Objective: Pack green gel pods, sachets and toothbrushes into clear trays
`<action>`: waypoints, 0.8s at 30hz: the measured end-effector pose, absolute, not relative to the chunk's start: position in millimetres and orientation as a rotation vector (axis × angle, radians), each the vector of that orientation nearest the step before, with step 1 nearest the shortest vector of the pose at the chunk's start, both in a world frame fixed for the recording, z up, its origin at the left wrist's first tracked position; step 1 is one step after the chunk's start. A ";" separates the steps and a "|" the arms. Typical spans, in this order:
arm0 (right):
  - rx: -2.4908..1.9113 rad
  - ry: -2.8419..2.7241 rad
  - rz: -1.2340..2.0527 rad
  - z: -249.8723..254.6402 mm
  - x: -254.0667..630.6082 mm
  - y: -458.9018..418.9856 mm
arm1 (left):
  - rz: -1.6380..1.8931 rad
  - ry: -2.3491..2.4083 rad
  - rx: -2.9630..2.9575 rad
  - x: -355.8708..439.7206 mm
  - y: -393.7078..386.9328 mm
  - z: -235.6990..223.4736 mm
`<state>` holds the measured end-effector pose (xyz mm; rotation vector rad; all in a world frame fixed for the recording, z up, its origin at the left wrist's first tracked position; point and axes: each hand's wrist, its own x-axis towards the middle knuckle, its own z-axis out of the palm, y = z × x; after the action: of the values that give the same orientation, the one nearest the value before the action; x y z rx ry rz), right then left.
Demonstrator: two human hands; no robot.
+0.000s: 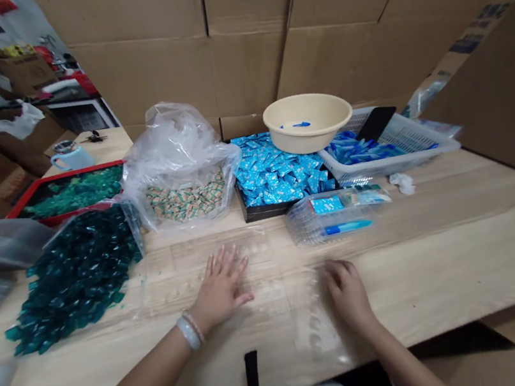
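Note:
My left hand lies flat with fingers spread over thin clear plastic trays on the wooden table. Closer to me and to the right is another moulded clear plastic tray, slightly blurred. My right hand has its fingers curled at that tray's right edge and appears to grip it; the fingertips are partly hidden. Beyond the hands stands a stack of clear trays, the top one holding a blue packet, a blue pen-shaped piece and a small greenish packet.
Dark teal pieces spill from a bag at left, near a red-rimmed tray. Behind are a bag of small packets, a box of blue packets, a cream basin and a white basket. Cardboard walls the back.

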<state>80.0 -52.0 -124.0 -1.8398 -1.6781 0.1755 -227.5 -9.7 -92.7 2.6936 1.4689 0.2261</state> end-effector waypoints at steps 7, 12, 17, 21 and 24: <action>-1.542 -2.279 0.060 -125.5 65.7 -92.1 | 0.110 1.649 2.609 -279.0 -20.5 -94.4; -1.928 -2.029 -0.076 -128.9 46.4 -69.9 | 0.059 1.648 2.562 -283.9 -25.5 -93.0; -1.724 -2.137 -0.007 -124.2 6.0 -63.6 | 0.179 1.770 2.512 -278.4 -6.6 -85.8; -1.603 -2.064 -0.174 -86.8 24.5 -50.0 | 0.367 1.759 2.510 -264.8 18.1 -61.4; -1.706 -1.815 -0.407 -49.7 68.5 -6.4 | 0.558 1.537 2.535 -223.6 35.6 -32.0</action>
<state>68.5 -6.4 -49.7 -1.7058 -1.8146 -0.4074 -223.6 35.6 -32.0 2.5349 1.5368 0.5577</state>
